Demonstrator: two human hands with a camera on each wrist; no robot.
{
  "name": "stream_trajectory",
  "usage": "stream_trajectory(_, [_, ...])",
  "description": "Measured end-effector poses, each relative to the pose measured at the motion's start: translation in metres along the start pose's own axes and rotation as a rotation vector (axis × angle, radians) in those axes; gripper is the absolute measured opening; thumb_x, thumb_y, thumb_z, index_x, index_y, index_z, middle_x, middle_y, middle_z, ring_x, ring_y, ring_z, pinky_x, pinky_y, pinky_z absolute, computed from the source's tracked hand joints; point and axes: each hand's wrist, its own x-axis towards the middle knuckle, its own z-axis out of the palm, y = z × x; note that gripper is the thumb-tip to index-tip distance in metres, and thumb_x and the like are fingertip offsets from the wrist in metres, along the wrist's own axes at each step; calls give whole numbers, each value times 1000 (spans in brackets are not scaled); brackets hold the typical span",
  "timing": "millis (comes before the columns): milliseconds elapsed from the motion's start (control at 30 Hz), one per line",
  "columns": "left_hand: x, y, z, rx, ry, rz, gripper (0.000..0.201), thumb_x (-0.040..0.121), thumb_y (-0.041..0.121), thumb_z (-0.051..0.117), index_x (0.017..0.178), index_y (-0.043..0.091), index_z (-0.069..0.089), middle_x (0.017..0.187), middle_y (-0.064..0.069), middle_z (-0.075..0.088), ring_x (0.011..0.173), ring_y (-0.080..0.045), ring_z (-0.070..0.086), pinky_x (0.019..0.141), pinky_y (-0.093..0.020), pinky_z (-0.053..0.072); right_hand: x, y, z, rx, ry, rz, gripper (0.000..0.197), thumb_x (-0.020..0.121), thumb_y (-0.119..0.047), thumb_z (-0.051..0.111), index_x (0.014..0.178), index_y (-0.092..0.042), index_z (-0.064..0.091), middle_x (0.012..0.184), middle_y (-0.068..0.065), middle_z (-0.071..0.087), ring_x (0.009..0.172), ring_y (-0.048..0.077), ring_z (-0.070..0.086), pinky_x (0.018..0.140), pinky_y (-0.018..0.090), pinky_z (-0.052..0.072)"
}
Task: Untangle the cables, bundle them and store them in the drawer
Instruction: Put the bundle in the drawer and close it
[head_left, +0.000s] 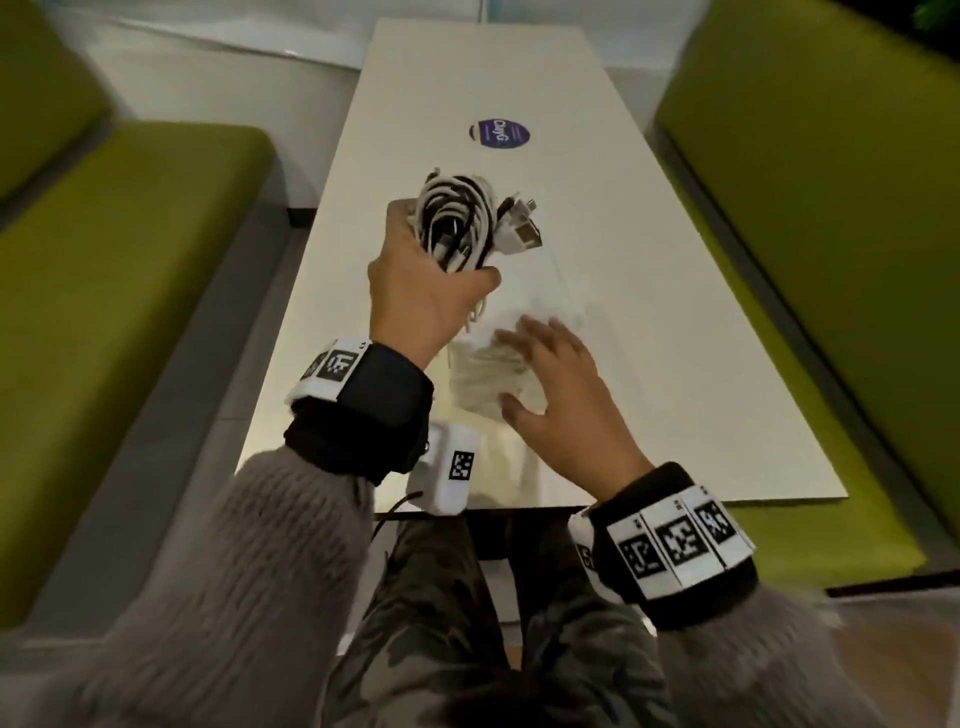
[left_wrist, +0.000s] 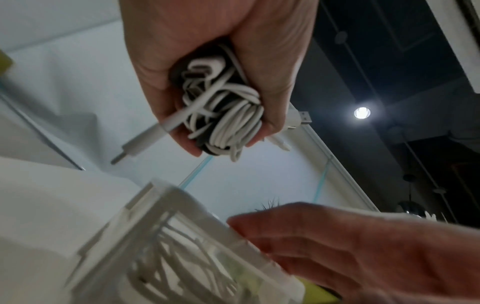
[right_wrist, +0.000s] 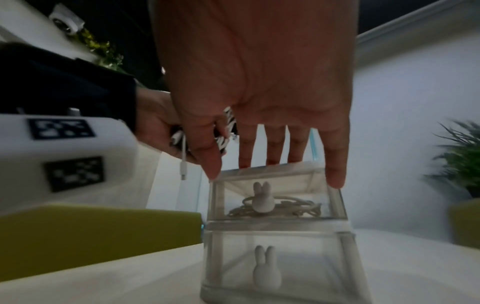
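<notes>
1. The left hand (head_left: 415, 291) is raised above the table (head_left: 675, 364), its fingers curled tight round a coiled bundle of cables (head_left: 457, 218): smooth round-section cords, black and white intermixed, with flat metal plug ends protruding at 3 o'clock of the coil.
2. The right hand (head_left: 556, 384) has its fingers straight and spread, holding nothing, the fingertips (right_wrist: 336, 181) at the top edge of the drawer unit (right_wrist: 275, 230).
3. The drawer unit is a small box of clear, slightly frosted plastic with two stacked drawers, each bearing a matte white rabbit-shaped knob (right_wrist: 262, 197). It stands on the table at 6 o'clock of the bundle.
4. The upper drawer contains a pale coiled cable (right_wrist: 291, 207); motion blur prevents a firm count, possibly more than one.
5. The table is a long, glossy white rectangle; a round purple sticker (head_left: 500, 133) lies at 12 o'clock of the bundle.
6. Green upholstered benches (head_left: 130, 312) flank the table.
</notes>
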Motion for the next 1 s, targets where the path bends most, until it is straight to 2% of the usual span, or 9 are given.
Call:
stream_trajectory(67, [5,0,12,-34,-85,-45,60,59,19,77,112,14,49,91,8,61,84,-11,60,70,-14,49,-12,1,5,225,194,94,54,88,-16,61,138,-21,42,147,-2,35,137,14,28,109,23,26])
stream_trajectory(133, [7,-1,21,-13,-184,-87,70,49,29,73,114,14,52,102,1,64,94,-17,62,81,-31,53,-19,5,7,446,372,323,37,87,-13,60,123,-18,51,123,-2,52,114,14,50,99,28,42])
stream_trajectory(200, [8,-5,25,42,-268,-94,77,45,34,71,117,16,51,107,-1,63,100,-20,60,86,-35,51,-19,10,6,630,275,598,18,89,-18,60,106,-14,57,102,2,62,88,15,60,86,39,54])
stream_trajectory(267, [10,-7,24,76,-338,-68,80,44,36,71,119,17,50,110,0,62,103,-21,59,87,-35,50,-16,13,9,792,70,744,12,91,-22,59,90,-10,60,96,10,66,79,19,64,75,39,59])
stream_trajectory(400, [13,-5,16,92,-416,-56,68,51,24,72,116,18,51,107,-1,63,102,-22,60,92,-42,50,-1,10,24,1020,-8,813,12,92,-18,58,87,-7,59,88,13,64,72,20,64,65,36,58])
stream_trajectory(600, [20,-7,16,100,-465,-30,63,53,19,71,113,21,50,105,-1,62,104,-23,59,92,-43,50,16,6,38,1199,115,896,24,94,-22,59,86,1,58,68,14,61,52,20,59,49,30,57])
stream_trajectory(700, [24,-9,16,88,-465,-26,65,53,19,71,115,18,50,108,-4,62,103,-24,59,91,-41,50,12,9,48,1209,82,891,28,94,-24,60,104,2,57,63,11,57,42,15,54,45,28,54])
stream_trajectory(800, [31,-10,16,87,-478,-17,65,53,19,71,115,17,51,108,-4,61,102,-23,59,88,-37,49,0,8,52,1187,31,888,31,94,-27,59,109,-1,54,62,11,58,41,14,55,44,27,53])
stream_trajectory(1000, [51,-10,18,84,-499,4,60,52,17,70,109,17,50,101,-1,59,93,-18,56,79,-28,45,-27,-1,41,990,-145,882,31,93,-30,60,98,0,60,66,13,66,48,20,60,54,30,53])
